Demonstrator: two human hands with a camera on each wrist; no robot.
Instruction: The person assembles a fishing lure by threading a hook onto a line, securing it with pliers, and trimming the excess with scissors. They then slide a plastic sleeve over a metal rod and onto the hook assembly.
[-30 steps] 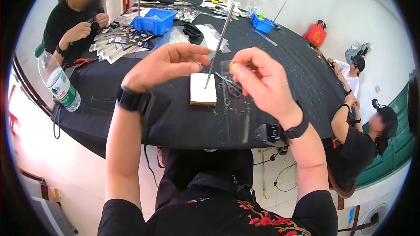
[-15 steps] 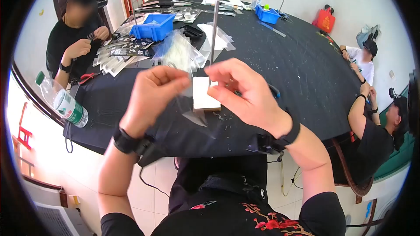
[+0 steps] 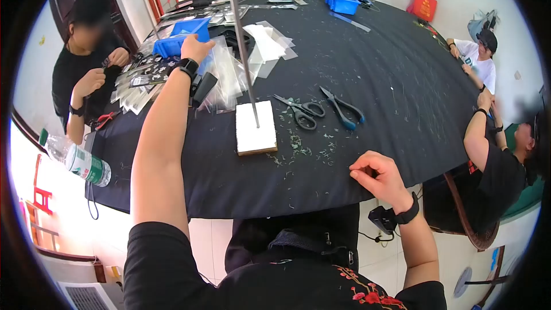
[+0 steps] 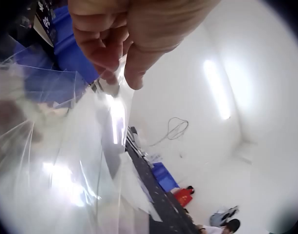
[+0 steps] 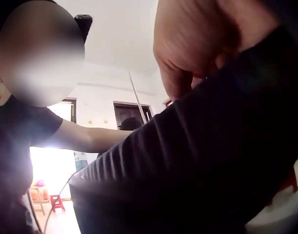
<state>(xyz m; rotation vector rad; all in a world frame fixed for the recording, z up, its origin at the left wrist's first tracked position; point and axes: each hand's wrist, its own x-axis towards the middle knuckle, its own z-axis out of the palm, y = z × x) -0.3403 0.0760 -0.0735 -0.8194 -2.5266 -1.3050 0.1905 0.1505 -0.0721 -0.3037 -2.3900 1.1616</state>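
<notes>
My left hand (image 3: 197,49) reaches out over the far left of the table, beside a blue bin (image 3: 182,35). Its thumb and fingers pinch the edge of a clear plastic sheet (image 4: 107,109), above more clear sheets (image 3: 221,83). Near the front right edge of the table, my right hand (image 3: 380,179) hangs with loosely curled fingers and nothing visible in them. In the right wrist view the black cloth partly hides that hand. A thin metal rod (image 3: 244,51) stands up from a white-topped block (image 3: 252,132) between my arms.
Scissors (image 3: 303,116) and blue-handled pliers (image 3: 344,112) lie right of the block, among green scraps (image 3: 301,146). A water bottle (image 3: 86,163) stands at the left edge. Several people sit around the table; a second blue bin (image 3: 342,4) is at the back.
My left hand has moved from beside the rod out to the sheets by the blue bin, carrying clear plastic. My right hand has left the rod and drawn back to the front right edge.
</notes>
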